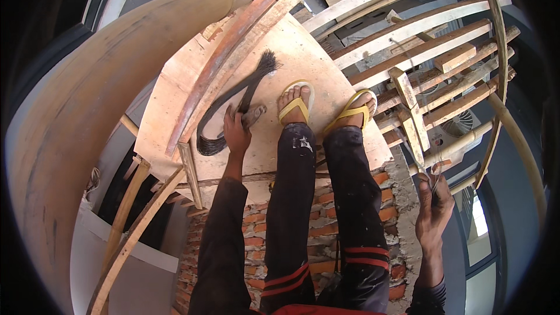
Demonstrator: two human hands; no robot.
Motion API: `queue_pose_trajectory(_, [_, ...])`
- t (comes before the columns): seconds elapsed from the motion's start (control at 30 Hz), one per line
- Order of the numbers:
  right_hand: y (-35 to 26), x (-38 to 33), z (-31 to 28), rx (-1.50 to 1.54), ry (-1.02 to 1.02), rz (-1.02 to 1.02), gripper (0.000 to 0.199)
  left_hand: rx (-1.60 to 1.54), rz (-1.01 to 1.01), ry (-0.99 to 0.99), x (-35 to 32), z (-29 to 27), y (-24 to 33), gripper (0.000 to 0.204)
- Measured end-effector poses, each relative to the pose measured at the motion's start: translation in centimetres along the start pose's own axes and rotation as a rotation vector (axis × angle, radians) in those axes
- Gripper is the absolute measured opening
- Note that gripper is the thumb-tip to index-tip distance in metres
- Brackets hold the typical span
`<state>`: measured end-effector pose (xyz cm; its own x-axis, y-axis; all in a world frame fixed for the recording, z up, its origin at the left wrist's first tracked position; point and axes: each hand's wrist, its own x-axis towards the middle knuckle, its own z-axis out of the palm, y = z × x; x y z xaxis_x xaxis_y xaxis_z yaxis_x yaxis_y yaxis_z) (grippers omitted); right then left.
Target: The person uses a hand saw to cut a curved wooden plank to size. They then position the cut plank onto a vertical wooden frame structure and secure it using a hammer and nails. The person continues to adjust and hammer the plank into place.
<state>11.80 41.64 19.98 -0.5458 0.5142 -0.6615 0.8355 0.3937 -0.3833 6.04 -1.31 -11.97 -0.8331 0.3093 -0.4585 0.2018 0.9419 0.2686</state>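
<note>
On a plywood sheet (175, 87) a bundle of dark thin wire (213, 114) lies bent in a loop, its frayed ends fanned out at the far side. Over the bundle's near part is my left hand (236, 133), fingers closed. A blunt grey-brown object (254, 116), possibly a hammer head, juts from it; its kind is unclear. At the right, beyond the board's edge, my right hand (434, 207) is closed in a pinch on thin wire (436, 176). That wire rises beside the near end of a short wooden piece (414, 137).
My feet, in yellow sandals (297, 105), stand on the board. A thick bamboo pole (111, 58) slants along the left. A long timber (233, 52) crosses the board. Wooden bars (431, 64) spread at the right, with fan units (458, 123) below. A brick wall (254, 245) drops nearby.
</note>
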Motion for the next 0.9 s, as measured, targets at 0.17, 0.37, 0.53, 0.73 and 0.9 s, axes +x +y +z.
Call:
queue_pose_trajectory(0.17, [0.8, -1.0, -0.5, -0.053, -0.038, 0.015, 0.015, 0.222, -0.037, -0.111, 1.9, 2.3, 0.1, 0.043])
queue_pose_trajectory(0.37, [1.3, -3.1, -0.5, 0.027, -0.043, 0.049, 0.009, 0.078, -0.113, -0.139, 3.6, 2.4, -0.1, 0.061])
queue_pose_trajectory(0.53, [0.7, -5.7, -1.7, 0.033, -0.110, 0.057, 0.012, 0.133, -0.256, -0.259, 3.3, -4.6, 3.1, 0.062])
queue_pose_trajectory(0.73, [-1.7, -8.6, -5.0, 0.111, -0.039, 0.001, 0.017, -0.089, -0.138, -0.480, 2.6, -13.2, 3.1, 0.055])
queue_pose_trajectory(0.9, [-3.4, -12.4, -8.2, 0.362, 0.057, 0.198, 0.021, -0.714, -0.042, -0.617, -0.5, -19.2, 5.9, 0.042])
